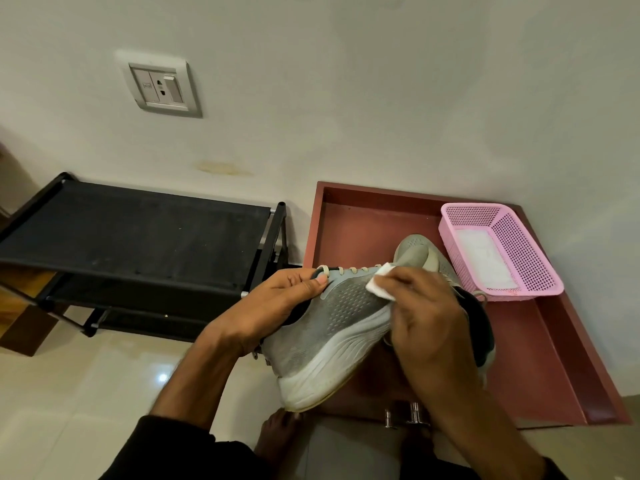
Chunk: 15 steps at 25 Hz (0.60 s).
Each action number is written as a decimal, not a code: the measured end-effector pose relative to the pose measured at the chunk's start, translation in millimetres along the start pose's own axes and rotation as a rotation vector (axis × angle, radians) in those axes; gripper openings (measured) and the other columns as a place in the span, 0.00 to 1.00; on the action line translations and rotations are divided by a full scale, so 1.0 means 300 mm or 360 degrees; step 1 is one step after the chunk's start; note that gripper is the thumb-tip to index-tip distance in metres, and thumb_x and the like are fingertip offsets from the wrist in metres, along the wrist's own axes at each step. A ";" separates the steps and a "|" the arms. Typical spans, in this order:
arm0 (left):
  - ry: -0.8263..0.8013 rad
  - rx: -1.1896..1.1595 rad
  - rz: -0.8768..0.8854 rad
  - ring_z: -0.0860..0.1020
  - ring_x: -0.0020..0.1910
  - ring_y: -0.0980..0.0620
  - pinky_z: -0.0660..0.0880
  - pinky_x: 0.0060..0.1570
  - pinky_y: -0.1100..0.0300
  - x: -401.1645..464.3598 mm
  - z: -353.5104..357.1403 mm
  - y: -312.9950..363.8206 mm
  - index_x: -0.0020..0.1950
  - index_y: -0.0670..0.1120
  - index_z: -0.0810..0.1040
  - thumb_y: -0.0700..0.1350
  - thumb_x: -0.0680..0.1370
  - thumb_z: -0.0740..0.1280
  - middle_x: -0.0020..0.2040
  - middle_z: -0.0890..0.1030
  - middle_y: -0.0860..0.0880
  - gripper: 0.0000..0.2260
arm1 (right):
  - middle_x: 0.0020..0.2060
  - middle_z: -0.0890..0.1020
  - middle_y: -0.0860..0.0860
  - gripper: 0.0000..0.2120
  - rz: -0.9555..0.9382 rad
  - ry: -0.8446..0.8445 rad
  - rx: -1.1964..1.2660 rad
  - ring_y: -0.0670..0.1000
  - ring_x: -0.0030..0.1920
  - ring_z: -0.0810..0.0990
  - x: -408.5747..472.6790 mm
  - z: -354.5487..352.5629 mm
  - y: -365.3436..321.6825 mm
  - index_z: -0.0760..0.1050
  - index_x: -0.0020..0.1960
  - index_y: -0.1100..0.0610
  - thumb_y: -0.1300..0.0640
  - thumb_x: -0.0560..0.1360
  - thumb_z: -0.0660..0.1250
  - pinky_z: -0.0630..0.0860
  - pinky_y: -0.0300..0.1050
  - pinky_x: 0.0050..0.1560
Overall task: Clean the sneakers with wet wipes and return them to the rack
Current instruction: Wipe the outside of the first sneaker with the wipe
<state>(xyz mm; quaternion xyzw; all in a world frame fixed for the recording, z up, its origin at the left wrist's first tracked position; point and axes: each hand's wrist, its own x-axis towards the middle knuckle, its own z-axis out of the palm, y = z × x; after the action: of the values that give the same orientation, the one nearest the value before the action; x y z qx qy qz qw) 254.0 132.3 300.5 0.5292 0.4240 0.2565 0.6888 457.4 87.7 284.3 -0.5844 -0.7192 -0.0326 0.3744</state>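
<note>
we have the grey mesh sneaker [332,327] lifted over the red-brown tray table [540,348], tipped on its side so the outer flank and white sole face up at us, which puts the dirty panel where the wipe can reach it. our left hand [277,306] grips the collar, thumb curled over the top eyelet edge and fingers tucked into the opening, so the shoe stays braced against rubbing. our right hand [429,327] is curled round a folded white wet wipe [381,284], pinching it under the fingertips and pressing it onto the mesh just below the laces.

the second sneaker [419,252] lies on the table behind, partly hidden by the right hand, toe toward the wall. just beside it stands the pink perforated basket [519,251], holding what looks like the pack of wipes, within reach for a fresh sheet. the black shoe rack [138,233] stands to the left against the wall, its top shelf bare, near enough to set each sneaker back. we judge cleaning is under way, with returning not yet begun.
</note>
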 end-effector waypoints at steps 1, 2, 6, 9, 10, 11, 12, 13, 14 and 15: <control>-0.0003 -0.0012 -0.0004 0.82 0.47 0.51 0.80 0.49 0.61 0.004 0.001 -0.002 0.58 0.39 0.80 0.49 0.82 0.58 0.49 0.84 0.46 0.16 | 0.52 0.82 0.55 0.17 -0.0036 -0.0076 -0.0025 0.51 0.54 0.76 -0.022 0.011 -0.036 0.83 0.56 0.63 0.61 0.76 0.57 0.67 0.32 0.61; -0.0006 -0.0038 -0.0009 0.82 0.46 0.51 0.80 0.48 0.61 0.005 0.006 0.000 0.58 0.38 0.79 0.48 0.83 0.58 0.48 0.84 0.46 0.16 | 0.53 0.82 0.56 0.17 -0.0157 -0.0153 -0.0042 0.51 0.55 0.77 -0.061 0.033 -0.090 0.82 0.58 0.63 0.61 0.77 0.58 0.70 0.35 0.62; -0.0004 -0.0100 0.0017 0.83 0.46 0.51 0.79 0.47 0.62 -0.006 0.008 0.002 0.56 0.43 0.81 0.47 0.83 0.57 0.48 0.85 0.46 0.14 | 0.53 0.83 0.56 0.15 -0.0327 -0.0154 -0.0001 0.54 0.54 0.78 -0.040 0.026 -0.024 0.83 0.57 0.62 0.61 0.77 0.60 0.74 0.43 0.58; -0.0010 -0.0046 0.0025 0.82 0.48 0.50 0.79 0.49 0.61 0.000 0.002 -0.001 0.58 0.42 0.81 0.48 0.83 0.58 0.50 0.84 0.46 0.15 | 0.50 0.83 0.56 0.16 -0.0029 0.0047 -0.0024 0.53 0.53 0.76 -0.002 0.003 0.018 0.83 0.55 0.63 0.61 0.77 0.58 0.73 0.40 0.57; -0.0011 -0.0050 0.0027 0.82 0.48 0.50 0.80 0.50 0.60 0.003 0.004 0.000 0.58 0.41 0.81 0.48 0.83 0.58 0.50 0.84 0.45 0.15 | 0.51 0.83 0.56 0.16 -0.0076 -0.0024 -0.0019 0.52 0.54 0.76 -0.031 0.016 -0.025 0.83 0.55 0.63 0.60 0.78 0.58 0.73 0.40 0.58; -0.0014 -0.0072 0.0033 0.82 0.48 0.50 0.80 0.50 0.60 0.004 0.005 0.001 0.57 0.41 0.81 0.48 0.83 0.58 0.50 0.84 0.44 0.15 | 0.53 0.83 0.55 0.16 -0.0194 -0.0102 0.0001 0.51 0.55 0.77 -0.070 0.033 -0.082 0.83 0.57 0.62 0.60 0.78 0.59 0.74 0.40 0.59; -0.0020 -0.0103 0.0042 0.82 0.47 0.50 0.80 0.49 0.60 0.003 0.007 0.003 0.57 0.42 0.81 0.48 0.82 0.58 0.50 0.84 0.44 0.15 | 0.54 0.83 0.55 0.15 -0.0337 -0.0170 0.0041 0.52 0.56 0.77 -0.097 0.038 -0.112 0.83 0.58 0.62 0.60 0.78 0.60 0.75 0.41 0.60; -0.0021 -0.0119 0.0054 0.83 0.48 0.49 0.80 0.49 0.59 -0.001 0.006 0.003 0.56 0.44 0.81 0.48 0.82 0.58 0.51 0.84 0.44 0.14 | 0.54 0.83 0.55 0.15 -0.0390 -0.0195 0.0058 0.52 0.56 0.78 -0.095 0.034 -0.095 0.83 0.57 0.62 0.60 0.78 0.60 0.74 0.41 0.61; -0.0015 -0.0110 0.0063 0.83 0.49 0.49 0.80 0.50 0.59 -0.005 0.004 0.002 0.56 0.45 0.82 0.48 0.83 0.58 0.51 0.84 0.44 0.14 | 0.53 0.83 0.55 0.15 -0.0335 -0.0164 0.0053 0.54 0.54 0.79 -0.068 0.020 -0.049 0.83 0.56 0.62 0.61 0.78 0.60 0.74 0.40 0.61; -0.0011 -0.0079 0.0060 0.82 0.49 0.49 0.79 0.50 0.60 -0.008 0.000 -0.001 0.57 0.45 0.82 0.48 0.83 0.58 0.51 0.84 0.45 0.14 | 0.52 0.83 0.56 0.15 -0.0231 -0.0069 0.0015 0.56 0.53 0.79 -0.032 0.002 0.007 0.84 0.55 0.63 0.61 0.77 0.60 0.72 0.39 0.60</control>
<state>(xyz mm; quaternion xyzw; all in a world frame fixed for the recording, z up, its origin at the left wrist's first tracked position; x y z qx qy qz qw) 252.9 130.3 300.9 0.5206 0.4051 0.2782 0.6982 459.2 80.8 277.6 -0.5297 -0.7677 -0.0436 0.3579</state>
